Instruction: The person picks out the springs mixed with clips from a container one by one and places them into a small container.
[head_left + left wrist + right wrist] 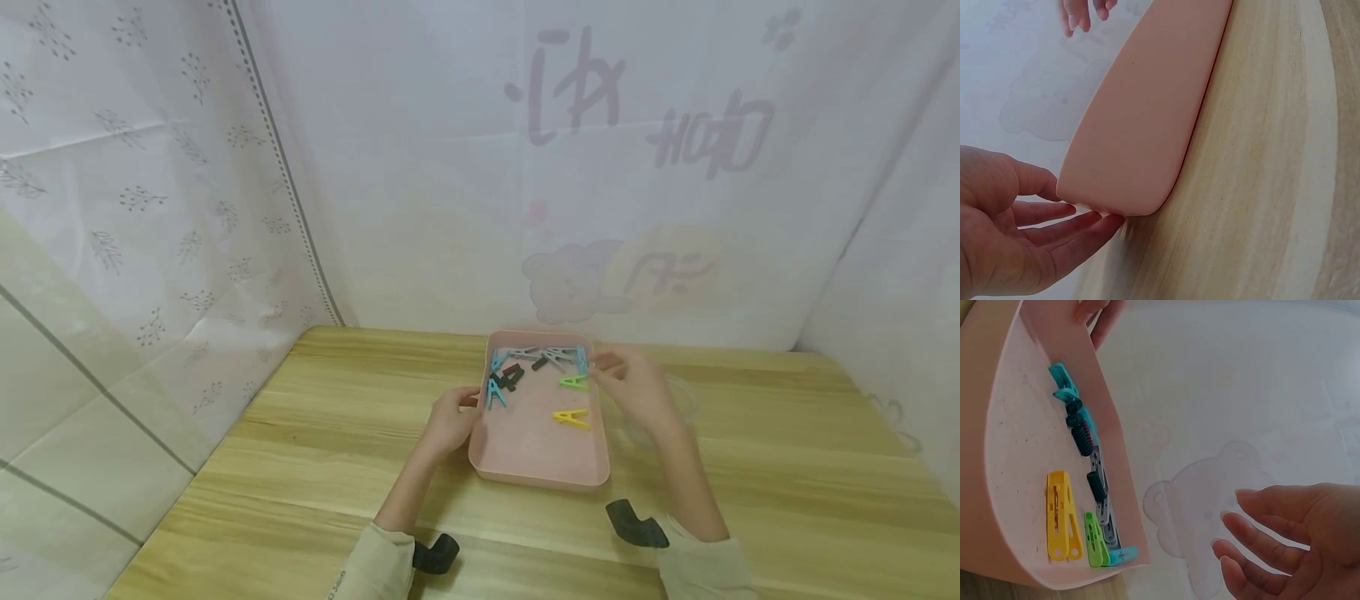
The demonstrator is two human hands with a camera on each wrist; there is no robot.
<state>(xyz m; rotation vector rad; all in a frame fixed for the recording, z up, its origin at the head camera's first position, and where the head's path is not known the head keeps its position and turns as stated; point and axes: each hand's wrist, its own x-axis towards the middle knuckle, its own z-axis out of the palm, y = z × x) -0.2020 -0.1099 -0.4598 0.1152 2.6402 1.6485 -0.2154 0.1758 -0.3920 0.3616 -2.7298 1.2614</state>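
A shallow pink tray (525, 454) lies on the wooden table. My left hand (452, 423) grips its left side; in the left wrist view the index finger meets the rim and the other fingers reach to the lower edge. My right hand (1279, 540) hangs just beyond the tray's right rim, fingers loosely bent around nothing. Inside the tray lie a yellow clothespin (572, 418), a green clothespin (574, 382), blue clothespins (495, 393) and grey clothespins (558, 357), the grey ones along the far wall. Several small dark ribbed pieces (1082, 440) lie among them.
A clear, round-edged object (686, 404) sits on the table behind the right forearm. Black curved mounts (437, 554) stick out from both sleeves. A pale printed curtain (450, 208) hangs along the table's far edge, with another at the left.
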